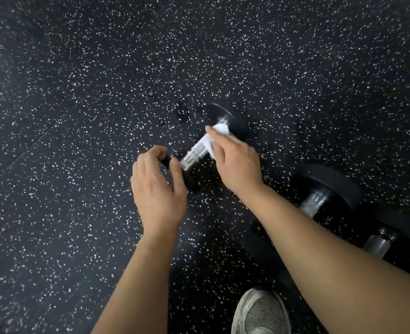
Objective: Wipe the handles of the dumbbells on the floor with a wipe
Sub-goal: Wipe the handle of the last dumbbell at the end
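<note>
Speckled black rubber flooring (78,68) fills the view — gym matting, white flecks throughout, a seam running diagonally at the left. A few small dark spots, apparently wet, sit on the mat (154,94) just beyond the work area.

3 dumbbells lie on the floor. The first dumbbell (199,150) is in hand, slanting from near-left to far-right, its metal handle (193,153) bare along the near half. The left hand (155,186) is curled over the near black head, fingers and thumb wrapped on it — likely a brace so the weight does not roll while the handle is rubbed. The right hand (237,162) is closed around the far half of the handle with a white wipe (219,131) pinched beneath the fingers; a corner of the wipe pokes out near the far head. Motion blur on that far head suggests the dumbbell is turning or the hand is stroking.

The second dumbbell (324,191) lies to the right, its handle partly hidden by the right forearm. The third dumbbell (382,242) lies nearer still, at the right edge. Neither is touched; judged as yet to be wiped, though this cannot be confirmed.

A grey mesh shoe (259,314) shows at the bottom edge.

Containers: none in view — no wipe packet, no bin.
</note>
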The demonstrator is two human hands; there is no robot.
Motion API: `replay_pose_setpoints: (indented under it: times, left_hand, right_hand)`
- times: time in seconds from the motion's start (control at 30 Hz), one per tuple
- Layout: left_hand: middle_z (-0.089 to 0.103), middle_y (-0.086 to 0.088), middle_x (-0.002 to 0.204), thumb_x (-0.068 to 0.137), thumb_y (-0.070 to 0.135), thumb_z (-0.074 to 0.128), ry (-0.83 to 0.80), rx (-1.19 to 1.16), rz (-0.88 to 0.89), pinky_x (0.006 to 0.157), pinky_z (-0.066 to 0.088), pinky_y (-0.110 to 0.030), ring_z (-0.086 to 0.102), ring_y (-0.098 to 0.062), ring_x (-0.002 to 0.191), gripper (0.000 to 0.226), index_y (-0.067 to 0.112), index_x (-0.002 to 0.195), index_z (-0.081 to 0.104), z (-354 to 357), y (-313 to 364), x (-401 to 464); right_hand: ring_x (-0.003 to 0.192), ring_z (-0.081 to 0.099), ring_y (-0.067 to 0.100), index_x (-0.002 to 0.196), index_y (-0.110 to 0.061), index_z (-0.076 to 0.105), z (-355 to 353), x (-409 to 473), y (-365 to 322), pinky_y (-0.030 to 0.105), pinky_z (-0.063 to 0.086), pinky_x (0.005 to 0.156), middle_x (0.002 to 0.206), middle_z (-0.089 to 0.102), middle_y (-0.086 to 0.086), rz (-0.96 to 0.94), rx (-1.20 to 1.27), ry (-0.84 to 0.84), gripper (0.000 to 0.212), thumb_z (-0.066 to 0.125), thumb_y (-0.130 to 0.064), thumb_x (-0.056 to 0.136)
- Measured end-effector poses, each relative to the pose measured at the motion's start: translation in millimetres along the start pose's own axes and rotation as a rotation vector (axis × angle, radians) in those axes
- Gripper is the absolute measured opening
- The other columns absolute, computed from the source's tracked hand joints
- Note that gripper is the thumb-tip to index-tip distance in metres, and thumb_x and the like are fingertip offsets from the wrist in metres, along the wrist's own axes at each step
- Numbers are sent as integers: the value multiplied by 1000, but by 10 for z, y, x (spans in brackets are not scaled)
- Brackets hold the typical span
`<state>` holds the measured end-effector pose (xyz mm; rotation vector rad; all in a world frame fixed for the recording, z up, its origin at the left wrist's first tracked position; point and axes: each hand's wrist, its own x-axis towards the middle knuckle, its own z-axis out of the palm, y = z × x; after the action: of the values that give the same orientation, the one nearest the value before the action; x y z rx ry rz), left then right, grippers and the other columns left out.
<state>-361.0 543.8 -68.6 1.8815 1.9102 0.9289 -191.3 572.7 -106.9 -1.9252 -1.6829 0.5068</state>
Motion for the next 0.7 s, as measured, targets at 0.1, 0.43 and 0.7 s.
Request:
replay_pose_setpoints:
  times: [0.1,0.43,0.7]
  left_hand:
    - [56,3,104,104,18,50,4,5,46,89,36,-29,47,-14,96,18,11,120,55,5,59,-26]
    - [58,-8,120,102,20,54,-107,12,73,99,41,-36,51,-24,110,29,7,127,55,11,111,-334]
    - [55,-6,119,102,13,56,-138,22,159,98,43,-36,53,-20,108,37,7,138,49,-55,287,-428]
  right_hand:
    - [71,67,16,147,-34,52,-88,-144,16,37,57,65,107,73,-8,-123,-28,-156,41,45,-26,107]
    - [78,69,17,151,-38,44,-310,-336,196,25,45,70,127,71,-4,27,-59,-90,44,44,-31,108]
    - [74,68,14,145,-43,50,-491,-670,246,32,55,68,115,72,-12,-170,47,-354,44,51,-28,105]
